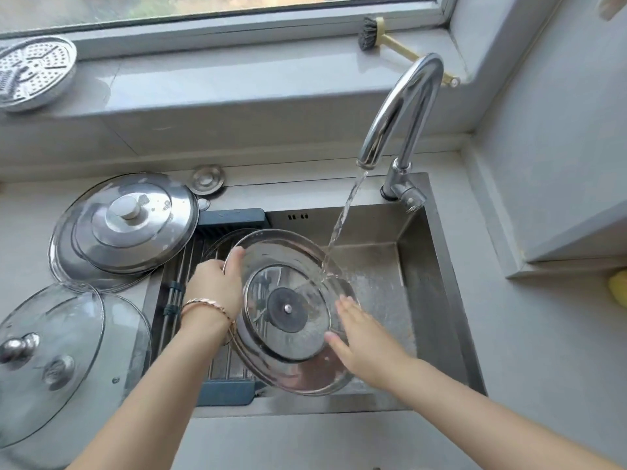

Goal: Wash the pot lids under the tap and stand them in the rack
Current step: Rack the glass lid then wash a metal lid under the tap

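I hold a steel-rimmed glass pot lid upside down over the sink, tilted toward me. My left hand grips its left rim. My right hand lies flat with fingers spread against the lid's right edge. Water from the chrome tap runs onto the lid's upper right rim. A blue-framed rack with steel bars spans the sink's left part, partly hidden behind the lid. A steel lid and glass lids lie on the counter at the left.
The steel sink is wet at its bottom. A perforated steamer plate and a dish brush rest on the window sill. A small round drain cover lies behind the sink. Something yellow shows at the right edge.
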Motion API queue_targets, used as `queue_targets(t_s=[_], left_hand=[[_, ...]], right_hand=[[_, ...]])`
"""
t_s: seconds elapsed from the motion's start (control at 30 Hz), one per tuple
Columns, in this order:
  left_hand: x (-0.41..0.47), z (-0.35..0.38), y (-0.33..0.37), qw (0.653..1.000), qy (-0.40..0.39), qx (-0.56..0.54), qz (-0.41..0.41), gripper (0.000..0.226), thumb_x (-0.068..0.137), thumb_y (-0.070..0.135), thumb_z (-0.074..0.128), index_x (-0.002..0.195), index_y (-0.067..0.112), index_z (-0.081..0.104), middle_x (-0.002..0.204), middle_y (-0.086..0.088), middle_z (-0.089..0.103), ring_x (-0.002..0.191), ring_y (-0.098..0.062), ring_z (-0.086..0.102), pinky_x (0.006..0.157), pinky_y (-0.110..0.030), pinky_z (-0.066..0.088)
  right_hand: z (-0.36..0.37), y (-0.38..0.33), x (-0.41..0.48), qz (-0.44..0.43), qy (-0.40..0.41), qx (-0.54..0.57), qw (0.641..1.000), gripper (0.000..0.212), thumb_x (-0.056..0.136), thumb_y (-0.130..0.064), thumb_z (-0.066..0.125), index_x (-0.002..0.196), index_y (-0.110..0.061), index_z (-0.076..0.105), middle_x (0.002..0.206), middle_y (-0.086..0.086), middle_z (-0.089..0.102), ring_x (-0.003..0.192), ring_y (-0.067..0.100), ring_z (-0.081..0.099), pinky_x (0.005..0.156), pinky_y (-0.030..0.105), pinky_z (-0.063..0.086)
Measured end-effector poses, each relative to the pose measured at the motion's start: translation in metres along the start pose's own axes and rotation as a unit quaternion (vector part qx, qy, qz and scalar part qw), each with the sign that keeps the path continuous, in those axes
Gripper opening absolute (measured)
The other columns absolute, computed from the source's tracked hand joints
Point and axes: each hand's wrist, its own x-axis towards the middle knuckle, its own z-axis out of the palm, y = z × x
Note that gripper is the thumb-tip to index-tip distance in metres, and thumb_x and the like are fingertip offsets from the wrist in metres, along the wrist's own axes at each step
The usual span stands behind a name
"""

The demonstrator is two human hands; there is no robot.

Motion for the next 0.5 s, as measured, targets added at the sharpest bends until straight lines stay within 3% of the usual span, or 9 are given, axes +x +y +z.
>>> queue_targets(t_s=[0.17, 0.23, 0.33, 0.43, 0.5], left_hand=[[-0.025, 0.025, -0.004, 0.991, 0.005, -0.125, -0.052, 0.055, 0.097, 0.037, 0.036, 0.049, 0.013, 0.025, 0.047, -0.003, 0.027, 0.046, -0.019, 0.025, 0.049, -0.028, 0.018], [-0.037, 0.037, 0.000, 0.987, -0.006, -0.153, -0.052, 0.055, 0.097, 0.036, 0.037, 0.048, 0.013, 0.024, 0.046, -0.003, 0.025, 0.045, -0.018, 0.024, 0.048, -0.028, 0.017], [-0.043, 0.047, 0.006, 0.982, -0.005, -0.178, -0.060, 0.057, 0.097, 0.033, 0.038, 0.046, 0.009, 0.029, 0.045, -0.005, 0.032, 0.045, -0.018, 0.030, 0.046, -0.030, 0.021], [-0.035, 0.044, 0.006, 0.979, 0.009, -0.189, -0.075, 0.055, 0.098, 0.034, 0.036, 0.051, 0.004, 0.040, 0.050, -0.008, 0.042, 0.049, -0.017, 0.037, 0.048, -0.027, 0.028], [-0.031, 0.043, 0.005, 0.979, 0.005, -0.193, -0.070, 0.054, 0.097, 0.037, 0.036, 0.052, 0.007, 0.036, 0.051, -0.009, 0.038, 0.049, -0.020, 0.033, 0.049, -0.029, 0.024]], right_hand=[[0.003, -0.018, 0.033, 0.138, 0.106, 0.002, 0.985, 0.077, 0.095, -0.054, 0.018, 0.147, -0.005, -0.011, 0.155, 0.011, -0.019, 0.143, 0.021, -0.020, 0.116, 0.035, -0.012], [-0.002, -0.030, 0.047, 0.084, 0.138, -0.008, 0.987, 0.076, 0.093, -0.056, 0.013, 0.147, -0.008, -0.010, 0.155, 0.010, -0.019, 0.143, 0.021, -0.020, 0.116, 0.036, -0.014], [-0.004, -0.047, 0.046, -0.087, 0.116, -0.041, 0.989, 0.089, 0.078, -0.062, 0.001, 0.148, -0.008, -0.002, 0.157, 0.010, -0.012, 0.144, 0.020, -0.015, 0.117, 0.036, -0.013], [-0.010, -0.041, 0.033, -0.263, 0.068, -0.102, 0.957, 0.080, 0.083, -0.057, 0.013, 0.149, -0.012, 0.006, 0.157, 0.004, -0.002, 0.144, 0.014, -0.006, 0.116, 0.031, -0.010], [-0.023, -0.028, 0.038, -0.239, 0.080, -0.130, 0.959, 0.082, 0.082, -0.061, 0.006, 0.149, -0.014, 0.002, 0.156, -0.001, -0.008, 0.143, 0.011, -0.010, 0.114, 0.029, -0.012]])
